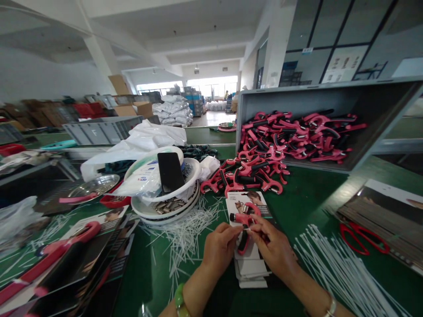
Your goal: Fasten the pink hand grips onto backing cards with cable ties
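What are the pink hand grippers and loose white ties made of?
The pink hand grippers look like smooth moulded plastic, with matte black rubber or foam handles; can't tell which. The loose white ties look like nylon: thin, stiff, uniform strips.

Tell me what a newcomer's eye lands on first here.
A grey crate at upper right spills pink-and-black hand exercisers onto the green bench. Front centre, the left hand and right hand hold one exerciser over a stack of cards. Back left, a white bowl holds a black phone.
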{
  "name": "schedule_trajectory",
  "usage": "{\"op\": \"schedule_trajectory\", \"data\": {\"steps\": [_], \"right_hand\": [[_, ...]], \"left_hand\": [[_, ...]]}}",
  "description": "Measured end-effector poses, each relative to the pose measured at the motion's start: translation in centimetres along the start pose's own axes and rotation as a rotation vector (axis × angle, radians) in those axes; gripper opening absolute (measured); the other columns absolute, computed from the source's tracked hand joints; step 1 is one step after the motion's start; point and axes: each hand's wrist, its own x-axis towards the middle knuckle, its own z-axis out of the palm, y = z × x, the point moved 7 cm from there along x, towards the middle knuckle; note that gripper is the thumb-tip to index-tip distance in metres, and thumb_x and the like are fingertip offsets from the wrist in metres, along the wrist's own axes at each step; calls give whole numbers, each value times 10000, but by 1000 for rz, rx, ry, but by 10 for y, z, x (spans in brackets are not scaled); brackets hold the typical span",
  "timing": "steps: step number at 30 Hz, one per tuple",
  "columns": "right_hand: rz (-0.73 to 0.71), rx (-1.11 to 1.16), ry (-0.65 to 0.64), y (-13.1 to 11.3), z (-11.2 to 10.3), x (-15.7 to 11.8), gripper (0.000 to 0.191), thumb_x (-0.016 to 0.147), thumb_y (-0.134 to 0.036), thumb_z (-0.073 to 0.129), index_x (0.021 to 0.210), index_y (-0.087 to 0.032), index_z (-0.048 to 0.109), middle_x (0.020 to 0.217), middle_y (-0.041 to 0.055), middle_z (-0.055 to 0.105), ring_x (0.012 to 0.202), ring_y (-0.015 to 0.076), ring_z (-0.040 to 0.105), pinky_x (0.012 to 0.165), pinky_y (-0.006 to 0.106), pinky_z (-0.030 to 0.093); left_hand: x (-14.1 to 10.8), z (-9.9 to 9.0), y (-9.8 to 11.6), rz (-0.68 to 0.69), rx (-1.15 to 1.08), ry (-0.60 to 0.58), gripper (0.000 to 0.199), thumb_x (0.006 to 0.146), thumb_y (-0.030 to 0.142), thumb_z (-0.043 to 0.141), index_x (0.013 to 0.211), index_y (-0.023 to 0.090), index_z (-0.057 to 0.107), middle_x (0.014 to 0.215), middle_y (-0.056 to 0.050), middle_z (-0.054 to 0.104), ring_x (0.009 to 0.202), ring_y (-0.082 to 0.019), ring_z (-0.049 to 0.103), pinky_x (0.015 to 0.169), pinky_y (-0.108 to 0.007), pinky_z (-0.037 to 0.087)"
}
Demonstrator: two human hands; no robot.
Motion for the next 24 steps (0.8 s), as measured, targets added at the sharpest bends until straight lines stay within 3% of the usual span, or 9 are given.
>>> {"op": "schedule_trajectory", "data": {"steps": [8,24], "right_hand": [[12,-1,-23,-3,0,2,299,845,-251,489,1136,-193,521,816,22,693,746,164,651,707,283,507],[29,24,-32,-5,-2,3,283,842,-263,494,1112,-192,536,789,10,692,684,142,646,652,254,509]], "left_hand": [[0,2,1,-12,6,-68,302,820,110,492,998,250,692,781,-28,644,669,-102,620,611,-178,469],[0,0,-5,-22,-63,-13,252,832,132,509,963,233,700,752,-28,637,646,-95,595,595,-173,455]]}}
